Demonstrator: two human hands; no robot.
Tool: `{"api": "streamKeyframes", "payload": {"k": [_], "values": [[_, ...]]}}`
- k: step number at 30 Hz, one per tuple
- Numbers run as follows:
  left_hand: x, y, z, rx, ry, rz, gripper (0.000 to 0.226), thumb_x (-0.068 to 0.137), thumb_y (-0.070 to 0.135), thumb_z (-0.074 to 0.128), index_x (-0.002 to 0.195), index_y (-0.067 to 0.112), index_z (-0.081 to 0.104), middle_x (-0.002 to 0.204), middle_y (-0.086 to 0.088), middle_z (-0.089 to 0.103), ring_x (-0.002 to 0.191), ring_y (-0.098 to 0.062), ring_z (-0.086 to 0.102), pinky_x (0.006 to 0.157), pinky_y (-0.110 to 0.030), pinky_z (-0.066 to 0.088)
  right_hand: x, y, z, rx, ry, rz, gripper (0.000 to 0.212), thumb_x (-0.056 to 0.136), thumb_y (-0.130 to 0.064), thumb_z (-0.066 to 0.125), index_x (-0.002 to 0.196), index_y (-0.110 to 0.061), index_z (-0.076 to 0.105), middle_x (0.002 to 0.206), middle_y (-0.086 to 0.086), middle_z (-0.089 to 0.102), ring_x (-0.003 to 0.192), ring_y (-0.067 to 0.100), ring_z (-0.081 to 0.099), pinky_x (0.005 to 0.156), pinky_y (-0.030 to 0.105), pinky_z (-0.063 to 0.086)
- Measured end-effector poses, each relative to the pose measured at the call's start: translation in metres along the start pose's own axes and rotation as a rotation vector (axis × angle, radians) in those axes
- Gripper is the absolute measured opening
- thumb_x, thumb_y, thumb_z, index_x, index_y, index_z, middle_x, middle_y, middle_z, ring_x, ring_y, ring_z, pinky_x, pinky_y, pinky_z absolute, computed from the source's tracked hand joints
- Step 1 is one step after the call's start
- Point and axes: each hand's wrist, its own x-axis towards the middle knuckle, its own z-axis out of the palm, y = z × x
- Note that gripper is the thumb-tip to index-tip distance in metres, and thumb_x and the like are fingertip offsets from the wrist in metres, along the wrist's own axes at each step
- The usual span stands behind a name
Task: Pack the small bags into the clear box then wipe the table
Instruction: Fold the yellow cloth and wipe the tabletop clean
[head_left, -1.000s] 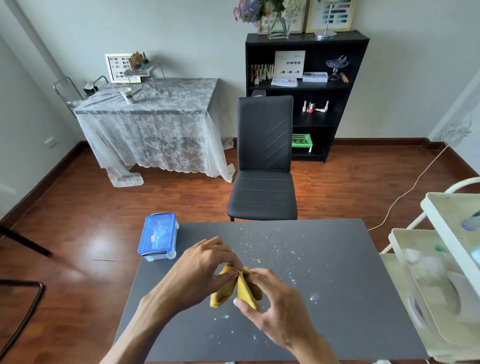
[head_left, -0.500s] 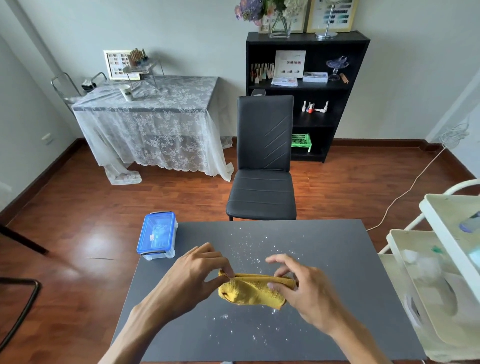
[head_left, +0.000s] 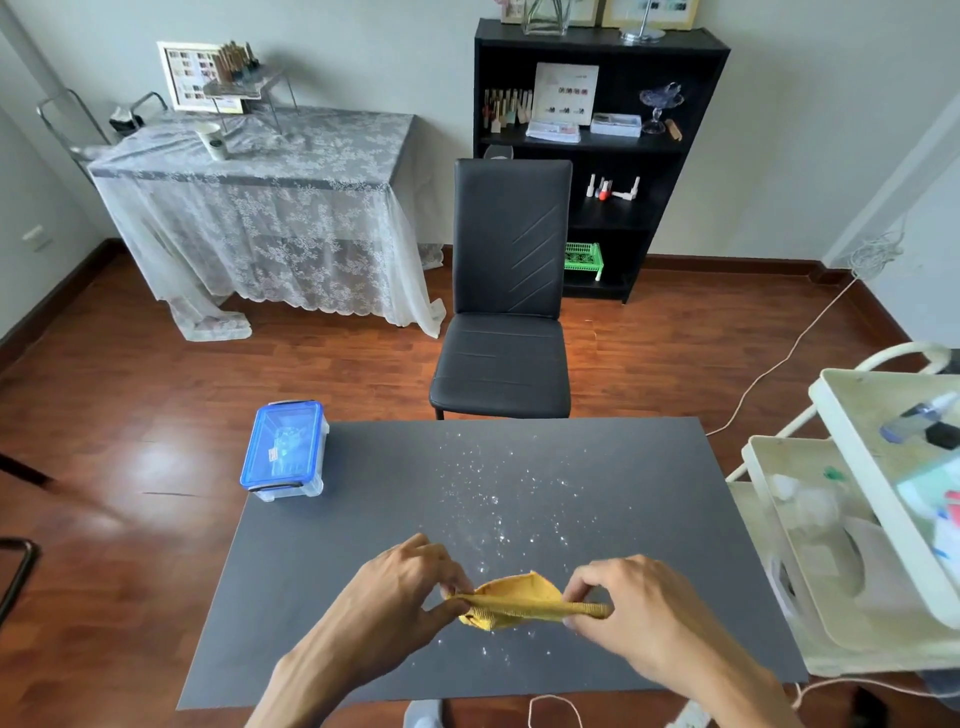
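Landmark: table.

Above near edge of table: left hand and right hand, each pinching one end of cloth, thumb against fingertips. Cloth yellow, stretched between hands, partly folded, hanging just over table surface; contact with surface not discernible.

Mid-table, beyond cloth: droplets, scattered, some also under cloth. Wiping apparently not yet started.

Far left corner of table: box, blue lid on, overhanging table edge slightly. Contents visible through lid but not identifiable; no loose bags on table, so packing judged done.

Risks (judgement):
- Wide sweep leftward could nudge box off corner; cause: overhang, light plastic.
- Narrow folded cloth may smear rather than lift droplets; cause: small contact face.
- Wipe toward right edge could push liquid off toward cart just beside table.

Beyond far edge of table: chair; behind it, shelf.

Writing: small sticker on box lid, illegible. Cards on shelf, print too small to read. No brand legible anywhere.
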Motion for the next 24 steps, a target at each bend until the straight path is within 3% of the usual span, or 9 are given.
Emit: {"api": "streamKeyframes", "payload": {"k": [3, 8, 12, 15, 20, 22, 24], "values": [[-0.01, -0.005, 0.015, -0.025, -0.059, -0.04, 0.02, 0.089, 0.054, 0.058, 0.099, 0.039, 0.066, 0.092, 0.022, 0.06, 0.092, 0.009, 0.045, 0.071, -0.011, 0.038, -0.012, 0.011, 0.003, 0.011, -0.086, -0.013, 0.015, 0.08, -0.057, 0.053, 0.091, -0.067, 0.057, 0.086, -0.024, 0.07, 0.076, 0.008, 0.063, 0.068, 0.023, 0.052], [0.008, -0.027, 0.043, -0.017, -0.139, -0.141, 0.019, 0.09, 0.05, 0.061, 0.101, 0.037, 0.068, 0.092, 0.022, 0.061, 0.085, 0.007, 0.049, 0.073, -0.019, 0.046, 0.021, 0.024, 0.023, 0.144, -0.184, 0.062, 0.011, 0.084, -0.049, 0.072, 0.095, -0.048, 0.072, 0.087, -0.022, 0.072, 0.079, 0.003, 0.068, 0.072, 0.029, 0.057], [0.044, -0.058, 0.065, 0.074, -0.188, -0.198, 0.012, 0.09, 0.039, 0.065, 0.099, 0.033, 0.071, 0.098, 0.014, 0.07, 0.086, -0.001, 0.061, 0.07, -0.023, 0.049, 0.076, 0.034, 0.048, 0.182, -0.177, 0.103, 0.009, 0.088, -0.038, 0.074, 0.097, -0.039, 0.076, 0.085, -0.019, 0.071, 0.073, 0.004, 0.064, 0.061, 0.025, 0.051], [0.074, -0.079, 0.076, 0.131, -0.138, -0.234, 0.012, 0.09, 0.032, 0.067, 0.101, 0.03, 0.071, 0.101, 0.008, 0.072, 0.093, -0.011, 0.065, 0.073, -0.03, 0.055, 0.113, 0.038, 0.06, 0.138, -0.062, 0.128, 0.017, 0.092, -0.033, 0.066, 0.105, -0.041, 0.072, 0.091, -0.016, 0.07, 0.065, 0.003, 0.058, 0.051, 0.021, 0.038], [0.083, -0.099, 0.096, 0.125, 0.07, -0.285, 0.039, 0.093, 0.037, 0.063, 0.128, 0.022, 0.058, 0.128, 0.0, 0.063, 0.116, -0.023, 0.055, 0.093, -0.039, 0.051, 0.129, 0.035, 0.097, 0.141, 0.313, 0.059, 0.043, 0.098, -0.025, 0.062, 0.141, -0.023, 0.054, 0.131, -0.001, 0.062, 0.105, 0.018, 0.064, 0.084, 0.034, 0.056], [0.065, -0.108, 0.106, 0.105, 0.15, -0.317, 0.041, 0.095, 0.039, 0.058, 0.132, 0.021, 0.053, 0.132, 0.0, 0.058, 0.119, -0.023, 0.053, 0.097, -0.037, 0.046, 0.121, 0.025, 0.126, 0.118, 0.379, 0.017, 0.047, 0.098, -0.032, 0.061, 0.143, -0.023, 0.054, 0.142, 0.003, 0.057, 0.12, 0.022, 0.06, 0.1, 0.041, 0.053], [0.044, -0.121, 0.116, 0.081, 0.214, -0.372, 0.046, 0.097, 0.04, 0.054, 0.137, 0.019, 0.047, 0.139, -0.001, 0.053, 0.128, -0.022, 0.049, 0.104, -0.036, 0.041, 0.116, 0.007, 0.156, 0.091, 0.372, 0.012, 0.052, 0.099, -0.042, 0.054, 0.149, -0.029, 0.049, 0.156, 0.006, 0.046, 0.139, 0.027, 0.047, 0.115, 0.048, 0.04]]}}
